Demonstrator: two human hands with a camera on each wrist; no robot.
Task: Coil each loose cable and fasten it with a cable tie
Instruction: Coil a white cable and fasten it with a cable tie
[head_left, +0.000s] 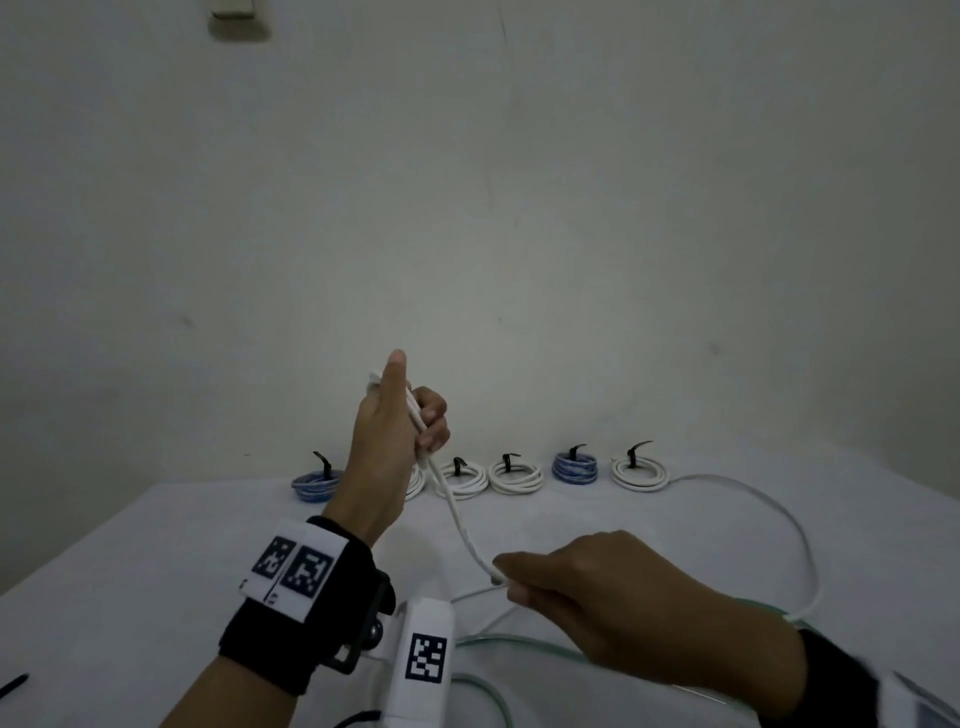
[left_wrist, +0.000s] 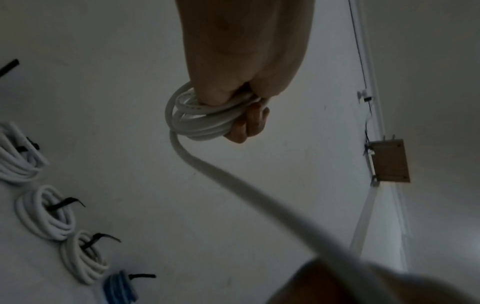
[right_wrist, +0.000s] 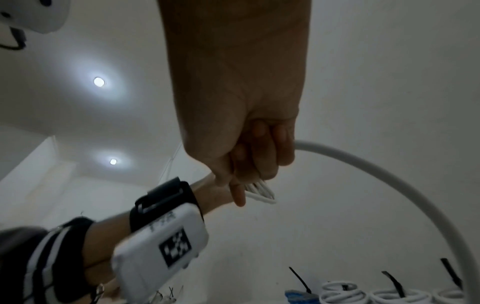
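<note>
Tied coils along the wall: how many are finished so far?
6. Left to right in the head view: blue coil, white coil mostly hidden behind the left hand, white coils and, blue coil, white coil. More may be hidden.

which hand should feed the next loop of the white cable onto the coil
Right. The right hand already pinches the loose run of the white cable just below the coil, with slack trailing behind it on the table. The left hand is raised and occupied gripping the wound loops.
</note>
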